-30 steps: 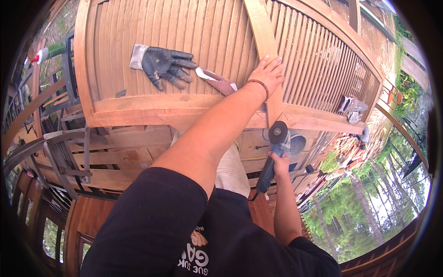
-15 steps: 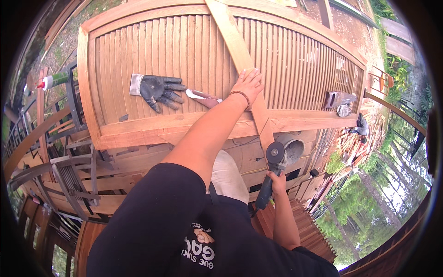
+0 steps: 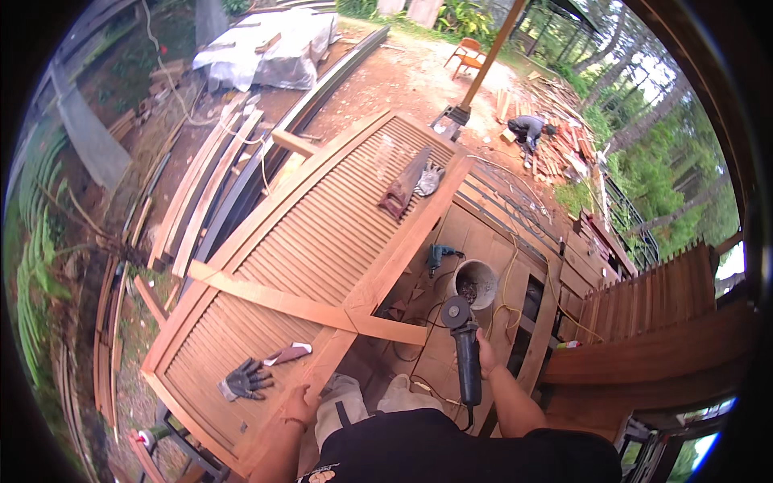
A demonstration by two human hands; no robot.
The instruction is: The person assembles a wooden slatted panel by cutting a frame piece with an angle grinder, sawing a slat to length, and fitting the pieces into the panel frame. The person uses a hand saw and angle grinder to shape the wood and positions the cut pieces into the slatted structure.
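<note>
An angle grinder (image 3: 467, 354) with a dark cutting disc is gripped in my right hand (image 3: 485, 354), held out past the near end of a loose wooden strip (image 3: 282, 300). That strip lies slantwise across a slatted wooden panel (image 3: 322, 237), its end jutting over the panel's near rail. My left hand (image 3: 298, 405) rests at the near rail, its fingers laid on the wood and partly blurred. A grey-black work glove (image 3: 245, 380) and a brown-and-white folded piece (image 3: 288, 354) lie on the slats beyond it. A handsaw (image 3: 405, 185) and a second glove (image 3: 429, 179) sit at the far end.
Below the panel's right side are a bucket (image 3: 475, 283) with grey contents, a teal power drill (image 3: 437, 258) and yellow cords (image 3: 511, 282) on planks. A person (image 3: 529, 130) bends over a wood pile farther off. A wooden post (image 3: 493, 56) stands past the panel's end.
My view has swung to the right. My left hand has left the wooden strip and come back to the panel's near rail. The grinder stays in my right hand.
</note>
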